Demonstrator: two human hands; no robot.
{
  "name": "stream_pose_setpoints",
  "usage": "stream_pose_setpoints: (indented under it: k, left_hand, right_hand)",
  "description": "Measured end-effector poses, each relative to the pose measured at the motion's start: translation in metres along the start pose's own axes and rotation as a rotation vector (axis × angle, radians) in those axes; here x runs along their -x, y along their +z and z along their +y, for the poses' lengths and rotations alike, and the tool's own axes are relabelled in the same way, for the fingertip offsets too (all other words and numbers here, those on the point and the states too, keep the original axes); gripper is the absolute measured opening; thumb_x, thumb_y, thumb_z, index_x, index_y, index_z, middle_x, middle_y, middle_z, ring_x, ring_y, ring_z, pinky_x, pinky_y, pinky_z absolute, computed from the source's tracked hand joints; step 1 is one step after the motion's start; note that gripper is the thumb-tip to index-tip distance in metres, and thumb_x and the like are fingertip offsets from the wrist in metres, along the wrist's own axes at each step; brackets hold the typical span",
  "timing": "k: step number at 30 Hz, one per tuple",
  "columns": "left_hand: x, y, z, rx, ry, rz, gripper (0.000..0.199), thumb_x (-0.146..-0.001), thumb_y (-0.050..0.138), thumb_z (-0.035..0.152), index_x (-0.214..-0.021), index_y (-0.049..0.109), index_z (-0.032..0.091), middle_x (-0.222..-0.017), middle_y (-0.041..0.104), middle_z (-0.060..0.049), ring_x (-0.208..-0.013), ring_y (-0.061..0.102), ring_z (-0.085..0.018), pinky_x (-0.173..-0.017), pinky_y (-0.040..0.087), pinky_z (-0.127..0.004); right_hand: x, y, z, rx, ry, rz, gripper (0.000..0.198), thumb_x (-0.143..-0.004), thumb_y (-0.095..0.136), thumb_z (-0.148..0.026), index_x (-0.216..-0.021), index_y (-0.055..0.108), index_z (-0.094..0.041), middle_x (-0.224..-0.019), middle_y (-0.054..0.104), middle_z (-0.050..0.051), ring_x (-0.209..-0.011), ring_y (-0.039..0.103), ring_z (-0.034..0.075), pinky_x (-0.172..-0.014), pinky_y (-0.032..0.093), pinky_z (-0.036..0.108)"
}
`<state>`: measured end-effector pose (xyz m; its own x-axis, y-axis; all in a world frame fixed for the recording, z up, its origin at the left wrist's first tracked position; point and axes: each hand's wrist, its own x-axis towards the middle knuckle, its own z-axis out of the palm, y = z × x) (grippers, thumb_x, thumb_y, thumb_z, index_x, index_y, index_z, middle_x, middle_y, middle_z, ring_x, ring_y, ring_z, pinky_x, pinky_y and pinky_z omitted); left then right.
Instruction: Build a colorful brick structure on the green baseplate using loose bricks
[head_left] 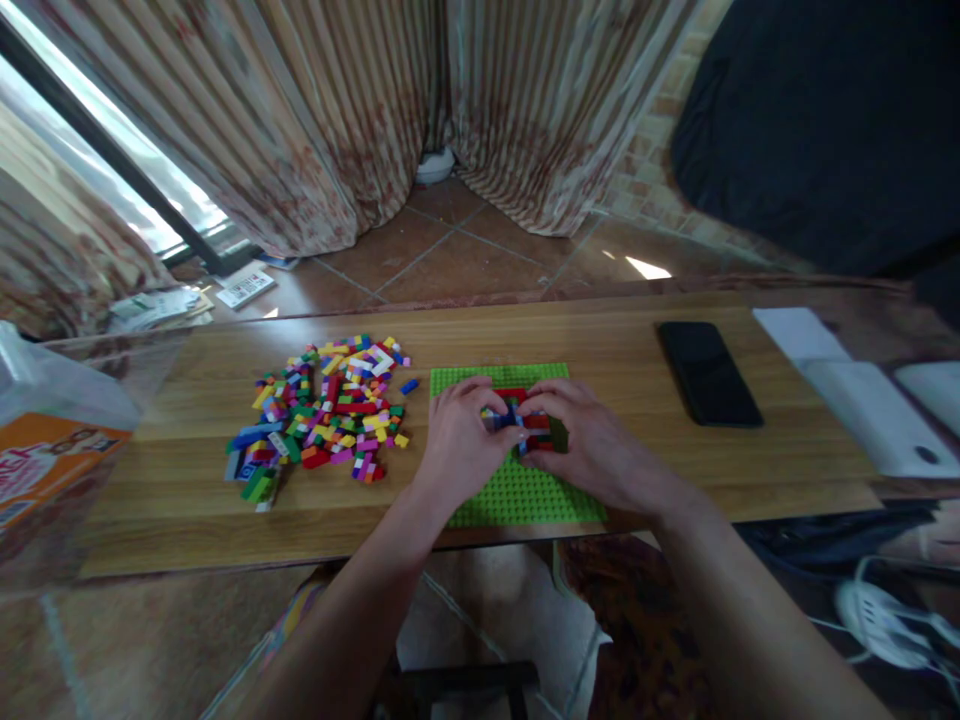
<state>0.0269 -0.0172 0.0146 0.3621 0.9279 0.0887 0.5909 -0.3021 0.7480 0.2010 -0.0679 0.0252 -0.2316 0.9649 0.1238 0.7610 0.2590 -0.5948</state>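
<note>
As 2 hands (517, 440) pinch brick build (520, 418), baseplate (525, 495) at edge

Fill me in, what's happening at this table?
A person has both hands on a small multicoloured brick build standing on a green baseplate on the wooden table. The left hand and right hand close in on it from either side, fingers on the bricks. A loose pile of coloured bricks lies left of the baseplate; a black phone lies to the right.
</note>
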Motion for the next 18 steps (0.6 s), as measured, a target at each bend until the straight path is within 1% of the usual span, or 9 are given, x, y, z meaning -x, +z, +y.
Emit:
stream_pose_setpoints:
  k: [4, 7, 9, 12, 15, 17, 18]
  left_hand:
    - [-0.002, 0.000, 0.000, -0.029, -0.015, 0.014, 0.029, -0.064, 0.082, 0.021, -0.080, 0.058, 0.019, -0.107, 0.066, -0.006, -0.106, 0.060, -0.024, -0.096, 0.044, -0.044]
    - [-0.001, 0.000, 0.000, -0.035, -0.016, 0.017, 0.032, -0.064, 0.082, 0.024, -0.082, 0.056, 0.020, -0.102, 0.065, -0.005, -0.103, 0.060, -0.024, -0.094, 0.045, -0.043]
    - [0.000, 0.000, -0.001, -0.040, -0.018, 0.021, 0.032, -0.064, 0.082, 0.025, -0.083, 0.056, 0.020, -0.100, 0.065, -0.005, -0.100, 0.060, -0.024, -0.092, 0.045, -0.043]
    - [0.001, -0.001, -0.003, -0.047, 0.006, 0.025, 0.031, -0.066, 0.081, 0.030, -0.085, 0.058, 0.020, -0.097, 0.066, -0.005, -0.098, 0.061, -0.025, -0.091, 0.045, -0.042]
    - [0.003, -0.002, -0.006, -0.058, 0.050, 0.015, 0.030, -0.069, 0.079, 0.034, -0.087, 0.059, 0.020, -0.094, 0.067, -0.005, -0.097, 0.061, -0.025, -0.090, 0.045, -0.042]
    - [0.004, -0.004, -0.007, -0.063, 0.069, 0.000, 0.027, -0.071, 0.077, 0.033, -0.088, 0.060, 0.020, -0.094, 0.068, -0.004, -0.096, 0.062, -0.024, -0.091, 0.046, -0.042]
    - [0.004, -0.005, -0.008, -0.061, 0.077, -0.008, 0.025, -0.072, 0.076, 0.031, -0.089, 0.061, 0.020, -0.095, 0.068, -0.004, -0.097, 0.062, -0.024, -0.091, 0.045, -0.041]
  right_hand:
    - [-0.001, 0.001, 0.000, -0.016, -0.001, 0.006, 0.036, -0.071, 0.076, -0.024, -0.105, 0.063, -0.024, -0.117, 0.059, 0.007, -0.114, 0.054, 0.027, -0.100, 0.043, 0.047]
    - [-0.001, -0.001, 0.001, -0.024, 0.020, -0.003, 0.040, -0.070, 0.076, -0.024, -0.108, 0.063, -0.023, -0.117, 0.060, 0.007, -0.115, 0.054, 0.028, -0.099, 0.044, 0.047]
    - [0.000, -0.003, 0.003, -0.041, 0.032, -0.012, 0.049, -0.070, 0.077, -0.026, -0.116, 0.060, -0.023, -0.119, 0.060, 0.008, -0.115, 0.055, 0.027, -0.100, 0.043, 0.047]
    - [0.001, -0.005, 0.009, -0.059, 0.041, -0.030, 0.071, -0.069, 0.078, -0.032, -0.133, 0.048, -0.026, -0.129, 0.055, 0.009, -0.120, 0.053, 0.028, -0.103, 0.041, 0.049]
    - [0.003, -0.002, 0.014, -0.018, 0.048, -0.064, 0.091, -0.063, 0.081, -0.032, -0.143, 0.038, -0.027, -0.137, 0.050, 0.011, -0.127, 0.048, 0.030, -0.108, 0.037, 0.052]
    - [0.004, 0.001, 0.018, 0.019, 0.054, -0.071, 0.095, -0.061, 0.081, -0.028, -0.145, 0.036, -0.026, -0.138, 0.050, 0.011, -0.128, 0.046, 0.030, -0.109, 0.035, 0.052]
    - [0.004, 0.001, 0.020, 0.032, 0.059, -0.063, 0.094, -0.062, 0.080, -0.026, -0.145, 0.036, -0.026, -0.137, 0.051, 0.011, -0.128, 0.046, 0.030, -0.110, 0.035, 0.052]
